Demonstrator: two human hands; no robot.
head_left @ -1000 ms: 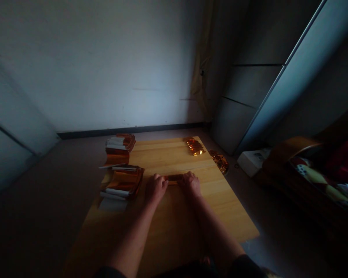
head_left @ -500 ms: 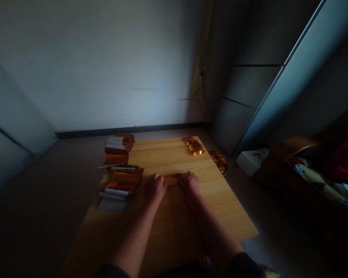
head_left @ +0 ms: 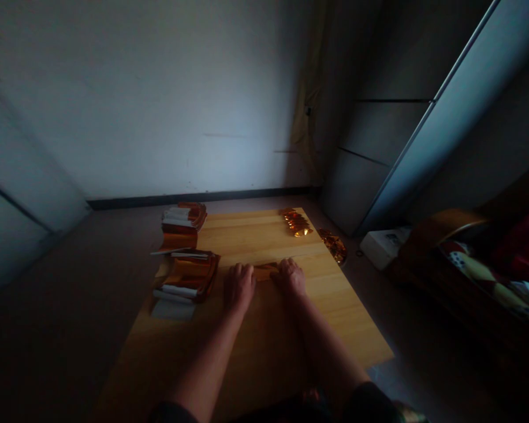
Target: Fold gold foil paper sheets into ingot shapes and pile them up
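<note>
A narrow strip of copper-coloured foil paper (head_left: 265, 271) lies across the middle of the wooden table between my hands. My left hand (head_left: 240, 285) has its fingers curled on the strip's left end. At the right end my right hand (head_left: 291, 276) grips it, knuckles up. The fingertips of both hands are hidden from the camera. To the left sits a stack of foil paper sheets (head_left: 189, 271) with white undersides. Behind it rests another stack of foil paper (head_left: 183, 216). Shiny folded foil pieces (head_left: 297, 223) stand in a row near the far right corner.
The wooden table (head_left: 335, 317) has its right edge near my right arm. More shiny folded foil (head_left: 332, 245) is on the floor beyond that edge. A white box (head_left: 381, 247) and a wooden chair (head_left: 454, 220) with cloth on it stand at the right. A wall (head_left: 180, 117) rises behind.
Both hands stay on the foil strip with only slight finger movement. The strip's surface shows a little more crease and sheen. The view has shifted slightly.
</note>
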